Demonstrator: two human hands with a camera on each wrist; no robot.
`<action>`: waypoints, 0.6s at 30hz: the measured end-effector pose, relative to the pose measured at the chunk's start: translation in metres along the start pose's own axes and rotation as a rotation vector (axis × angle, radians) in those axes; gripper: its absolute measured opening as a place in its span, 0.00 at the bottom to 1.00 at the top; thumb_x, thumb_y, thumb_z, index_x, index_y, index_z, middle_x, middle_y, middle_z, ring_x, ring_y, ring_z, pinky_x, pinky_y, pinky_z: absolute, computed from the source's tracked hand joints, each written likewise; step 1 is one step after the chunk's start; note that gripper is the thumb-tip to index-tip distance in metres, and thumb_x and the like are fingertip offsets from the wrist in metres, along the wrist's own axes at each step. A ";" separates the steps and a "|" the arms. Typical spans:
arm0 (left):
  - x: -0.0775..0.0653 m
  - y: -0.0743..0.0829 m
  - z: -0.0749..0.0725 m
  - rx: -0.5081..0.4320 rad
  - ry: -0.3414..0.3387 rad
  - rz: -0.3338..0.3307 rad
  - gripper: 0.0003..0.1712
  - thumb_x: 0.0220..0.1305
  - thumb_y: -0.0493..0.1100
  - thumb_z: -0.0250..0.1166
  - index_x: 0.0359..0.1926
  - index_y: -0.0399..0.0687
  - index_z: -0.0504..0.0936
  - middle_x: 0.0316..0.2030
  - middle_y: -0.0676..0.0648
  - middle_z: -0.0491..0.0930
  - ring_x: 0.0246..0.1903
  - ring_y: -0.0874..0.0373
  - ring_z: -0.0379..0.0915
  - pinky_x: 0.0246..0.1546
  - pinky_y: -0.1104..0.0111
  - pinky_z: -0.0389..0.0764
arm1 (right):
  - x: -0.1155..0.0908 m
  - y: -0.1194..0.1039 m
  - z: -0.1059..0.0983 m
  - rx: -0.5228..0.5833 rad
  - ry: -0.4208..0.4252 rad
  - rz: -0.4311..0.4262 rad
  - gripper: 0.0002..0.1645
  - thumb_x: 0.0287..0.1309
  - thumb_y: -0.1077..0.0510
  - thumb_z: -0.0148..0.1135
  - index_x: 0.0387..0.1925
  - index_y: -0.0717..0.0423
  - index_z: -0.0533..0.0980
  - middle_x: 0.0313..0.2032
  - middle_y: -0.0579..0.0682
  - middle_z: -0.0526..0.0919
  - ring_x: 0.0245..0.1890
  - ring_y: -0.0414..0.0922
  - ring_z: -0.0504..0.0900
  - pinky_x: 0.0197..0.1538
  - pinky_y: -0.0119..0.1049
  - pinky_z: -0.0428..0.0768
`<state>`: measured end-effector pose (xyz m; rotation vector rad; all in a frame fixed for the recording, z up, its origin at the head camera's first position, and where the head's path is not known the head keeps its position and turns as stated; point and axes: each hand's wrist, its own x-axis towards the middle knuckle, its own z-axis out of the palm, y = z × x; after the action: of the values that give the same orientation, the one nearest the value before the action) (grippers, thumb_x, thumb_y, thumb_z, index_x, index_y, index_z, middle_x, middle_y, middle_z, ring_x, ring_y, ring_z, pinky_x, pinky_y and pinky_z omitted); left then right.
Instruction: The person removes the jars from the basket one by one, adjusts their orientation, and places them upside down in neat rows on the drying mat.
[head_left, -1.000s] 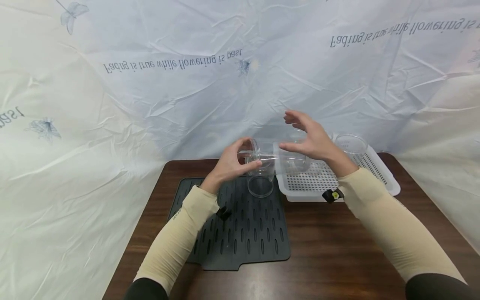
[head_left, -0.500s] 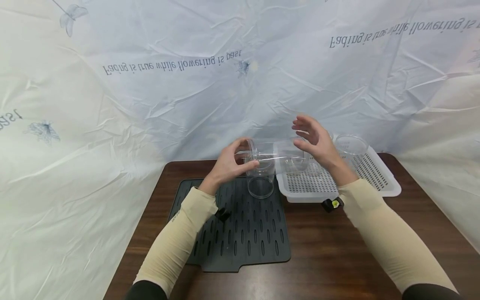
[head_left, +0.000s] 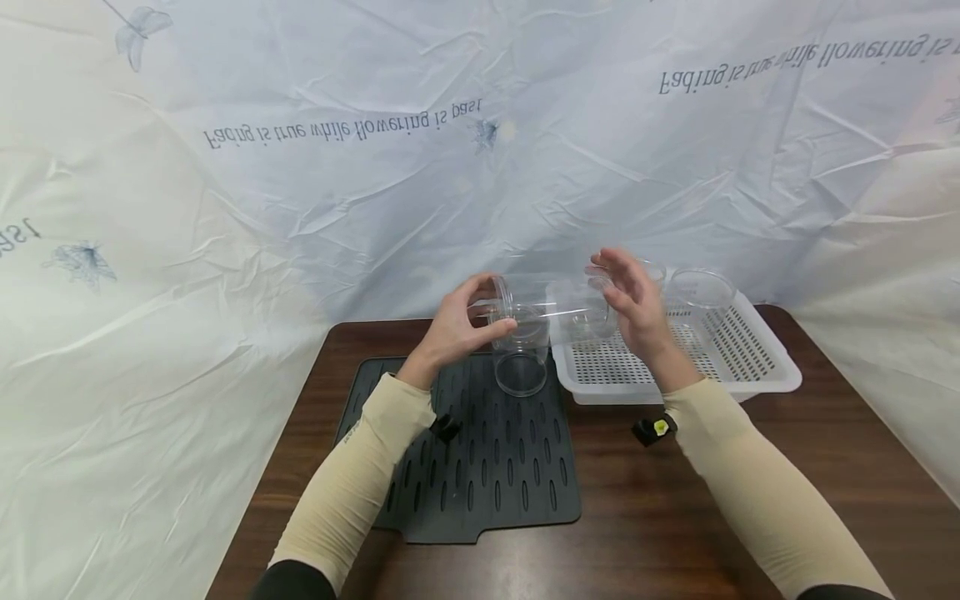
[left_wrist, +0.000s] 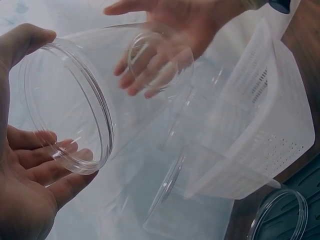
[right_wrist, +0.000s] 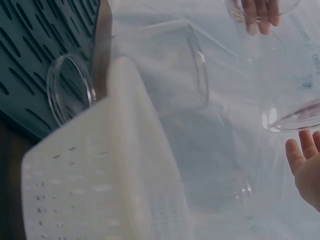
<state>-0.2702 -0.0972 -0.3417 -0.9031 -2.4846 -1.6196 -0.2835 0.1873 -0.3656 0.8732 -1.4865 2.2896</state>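
My left hand (head_left: 461, 325) grips a clear cylindrical jar (head_left: 551, 304) at its ringed end, thumb in front and fingers behind. The jar lies sideways in the air, its other end pointing right. At that end is my right hand (head_left: 633, 304), fingers loosely bent around the base (left_wrist: 160, 62); whether they touch it I cannot tell. Below, a second clear jar (head_left: 521, 375) stands on a dark grey drying mat (head_left: 480, 467), its ringed end (right_wrist: 70, 90) against the mat. The held jar partly overlaps it in the head view.
To the right of the mat is a white perforated basket (head_left: 772, 371). Another clear jar (head_left: 703, 287) stands in its back part, and a further clear rim shows behind my right hand. A pale printed sheet (head_left: 420, 200) hangs behind the brown table (head_left: 637, 500).
My right hand has drawn rightward along the held jar to its far end, then dropped slightly, its fingers closer together. The left hand keeps its grip almost in place.
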 end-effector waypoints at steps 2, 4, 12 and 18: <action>0.000 0.000 -0.001 -0.002 0.002 0.001 0.45 0.56 0.62 0.68 0.71 0.53 0.63 0.61 0.44 0.71 0.60 0.48 0.72 0.59 0.59 0.77 | -0.004 0.003 0.001 0.010 0.021 0.022 0.41 0.56 0.60 0.69 0.65 0.74 0.61 0.57 0.60 0.73 0.57 0.52 0.73 0.63 0.40 0.73; 0.000 0.000 -0.002 -0.008 0.005 0.003 0.44 0.57 0.61 0.68 0.71 0.53 0.63 0.61 0.44 0.71 0.60 0.48 0.73 0.59 0.58 0.77 | -0.007 0.005 0.003 0.015 0.046 0.048 0.41 0.57 0.58 0.68 0.66 0.73 0.60 0.59 0.61 0.72 0.57 0.51 0.73 0.62 0.39 0.73; 0.000 -0.001 -0.005 -0.021 0.015 0.010 0.42 0.59 0.56 0.68 0.71 0.52 0.63 0.62 0.44 0.71 0.61 0.49 0.71 0.61 0.61 0.75 | -0.017 0.013 0.015 0.173 0.121 0.102 0.45 0.54 0.53 0.72 0.66 0.64 0.60 0.61 0.58 0.68 0.59 0.51 0.71 0.64 0.40 0.71; -0.001 -0.002 -0.004 -0.035 0.022 0.044 0.41 0.59 0.54 0.68 0.70 0.51 0.64 0.62 0.44 0.70 0.61 0.50 0.71 0.62 0.62 0.74 | -0.019 0.023 0.018 0.282 0.088 0.072 0.40 0.55 0.54 0.71 0.62 0.67 0.63 0.54 0.56 0.74 0.55 0.49 0.74 0.62 0.39 0.73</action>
<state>-0.2713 -0.1019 -0.3413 -0.9318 -2.4121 -1.6554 -0.2744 0.1633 -0.3892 0.7879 -1.1955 2.5987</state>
